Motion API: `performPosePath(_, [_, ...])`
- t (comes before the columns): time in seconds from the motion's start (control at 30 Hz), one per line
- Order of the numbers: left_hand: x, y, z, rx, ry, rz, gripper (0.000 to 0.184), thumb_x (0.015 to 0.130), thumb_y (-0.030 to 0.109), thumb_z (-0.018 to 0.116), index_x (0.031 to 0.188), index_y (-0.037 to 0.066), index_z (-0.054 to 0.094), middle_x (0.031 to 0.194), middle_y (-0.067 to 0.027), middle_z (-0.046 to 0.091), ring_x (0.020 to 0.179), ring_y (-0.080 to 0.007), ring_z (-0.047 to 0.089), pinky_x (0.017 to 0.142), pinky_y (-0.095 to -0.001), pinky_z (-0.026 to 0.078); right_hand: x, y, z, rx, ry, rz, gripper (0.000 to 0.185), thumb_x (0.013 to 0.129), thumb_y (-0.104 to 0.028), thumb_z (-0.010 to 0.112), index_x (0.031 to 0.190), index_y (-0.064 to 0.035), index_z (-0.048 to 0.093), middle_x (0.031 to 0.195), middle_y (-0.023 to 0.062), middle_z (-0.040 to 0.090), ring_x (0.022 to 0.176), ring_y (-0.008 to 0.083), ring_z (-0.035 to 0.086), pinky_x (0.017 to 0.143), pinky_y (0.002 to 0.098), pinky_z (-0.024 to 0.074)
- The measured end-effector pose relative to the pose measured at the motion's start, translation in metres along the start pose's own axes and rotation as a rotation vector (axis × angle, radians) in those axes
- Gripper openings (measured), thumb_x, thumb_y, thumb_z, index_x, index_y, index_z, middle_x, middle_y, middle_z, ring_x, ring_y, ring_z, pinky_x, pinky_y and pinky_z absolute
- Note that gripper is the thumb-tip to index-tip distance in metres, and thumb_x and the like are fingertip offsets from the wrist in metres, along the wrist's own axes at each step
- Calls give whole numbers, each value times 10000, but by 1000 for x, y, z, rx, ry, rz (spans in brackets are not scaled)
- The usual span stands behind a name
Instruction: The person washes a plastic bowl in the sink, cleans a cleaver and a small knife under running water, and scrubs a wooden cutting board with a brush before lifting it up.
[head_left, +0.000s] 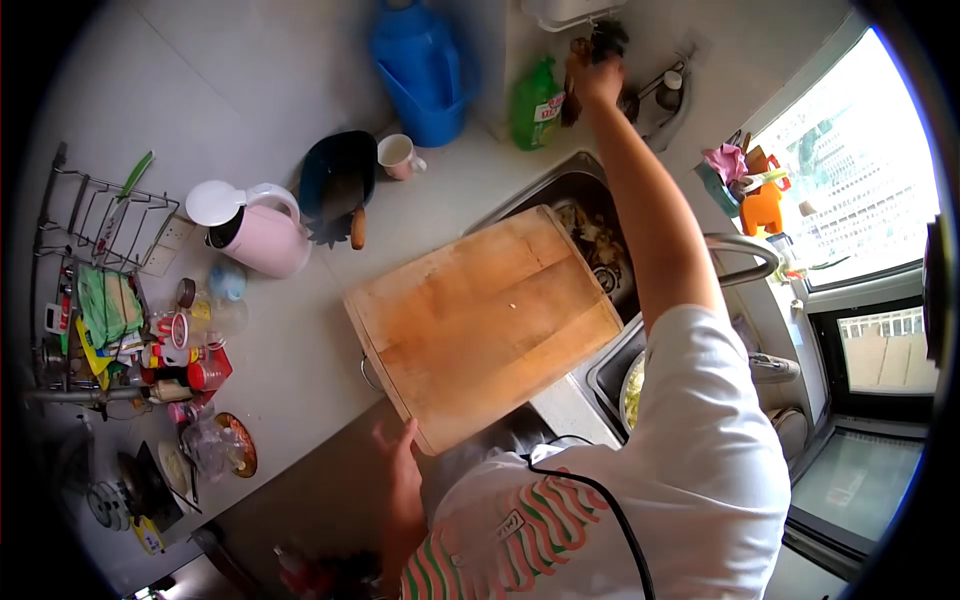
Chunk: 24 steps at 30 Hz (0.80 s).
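A wooden cutting board (485, 325) lies across the counter edge and part of the sink (535, 185). My left hand (400, 446) is at the board's lower left corner, thumb against its edge and fingers spread. My right arm reaches up past the sink to the wall. There my right hand (598, 80) is closed among dark and brown items hanging under a white rack (570, 12); what it grips is too small to make out. Just left of it stands a green bottle (538, 105). Food scraps (592, 240) lie in the sink basin.
A pink kettle (262, 237), a white cup (400, 157), a dark container (337, 170) and a blue plastic jug (415, 75) stand along the wall. Jars and packets crowd the left, beside a wire rack (110, 215). The faucet (750, 258) arches right of my arm.
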<state>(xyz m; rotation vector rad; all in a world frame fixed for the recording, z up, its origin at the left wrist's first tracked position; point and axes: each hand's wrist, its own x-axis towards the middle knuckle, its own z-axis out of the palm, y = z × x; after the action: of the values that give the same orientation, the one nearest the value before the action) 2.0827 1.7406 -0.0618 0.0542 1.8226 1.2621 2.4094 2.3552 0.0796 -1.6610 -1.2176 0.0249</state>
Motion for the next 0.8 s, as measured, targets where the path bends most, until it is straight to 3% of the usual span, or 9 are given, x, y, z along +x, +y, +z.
performPosePath(0.17, [-17, 14, 10, -72, -150, 70, 669, 868, 77, 756, 1425, 94, 385, 1065, -65, 655, 856, -136, 622, 683, -283, 509, 59, 4, 4, -94, -363, -144, 511, 813, -409, 755, 1104, 0, 661, 1109, 226, 692, 1044, 394, 658, 905, 465, 515])
performPosePath(0.27, [-39, 56, 26, -56, -304, 104, 646, 849, 22, 750, 1415, 57, 439, 1146, -100, 652, 992, -163, 642, 856, -308, 520, 52, -40, -30, -136, 35, -40, 484, 768, -458, 771, 986, -34, 686, 1004, 197, 700, 972, 383, 685, 847, 478, 548])
performPosePath(0.37, [-34, 62, 23, 119, -355, 52, 566, 866, 42, 743, 1375, 41, 495, 1111, -83, 671, 963, -144, 650, 843, -296, 524, 31, -81, -105, -92, 81, -113, 543, 794, -546, 739, 958, -31, 689, 972, 221, 720, 944, 418, 690, 824, 497, 542])
performPosePath(0.43, [-36, 65, 24, 86, -381, 79, 534, 871, 74, 751, 1350, 30, 520, 1037, -61, 681, 906, -133, 651, 833, -302, 525, -3, -96, -160, -87, 79, -213, 517, 832, -449, 785, 1222, -167, 597, 1012, 116, 712, 903, 301, 720, 802, 463, 592])
performPosePath(0.47, [-36, 61, 22, 129, -343, 86, 534, 873, 77, 750, 1349, 27, 514, 1015, -58, 677, 893, -134, 647, 834, -305, 523, -45, -121, -205, 88, -206, -114, 479, 904, -436, 716, 1226, -105, 588, 1005, 124, 705, 847, 214, 707, 717, 322, 594])
performPosePath(0.5, [-33, 58, 24, 164, -315, 109, 533, 875, 80, 749, 1348, 24, 509, 994, -54, 672, 881, -134, 642, 836, -308, 521, -63, -102, -225, -10, -176, -315, 534, 784, -445, 796, 1037, -8, 621, 971, 165, 719, 847, 286, 699, 771, 405, 543])
performPosePath(0.6, [-33, 57, 27, 85, -360, 98, 554, 880, 76, 740, 1364, 26, 475, 996, -62, 659, 918, -144, 627, 872, -315, 504, -154, -42, -261, -74, -236, -580, 444, 786, -8, 726, 1180, -49, 525, 909, 134, 613, 799, 252, 621, 683, 372, 530])
performPosePath(0.73, [-37, 53, 32, -112, -446, 76, 583, 909, 43, 691, 1397, 25, 373, 1155, -128, 630, 1064, -182, 599, 964, -346, 474, -272, 10, -302, -74, -1205, 116, 417, 854, -173, 702, 1221, -24, 571, 1016, 206, 649, 931, 328, 655, 827, 399, 525])
performPosePath(0.8, [-36, 52, 32, -90, -457, 63, 541, 939, 48, 644, 1397, 45, 356, 1205, -143, 622, 1079, -201, 623, 887, -367, 543, -313, 43, -316, -26, -1217, 274, 431, 861, -158, 654, 1260, -43, 538, 1069, 229, 691, 947, 300, 682, 805, 397, 527])
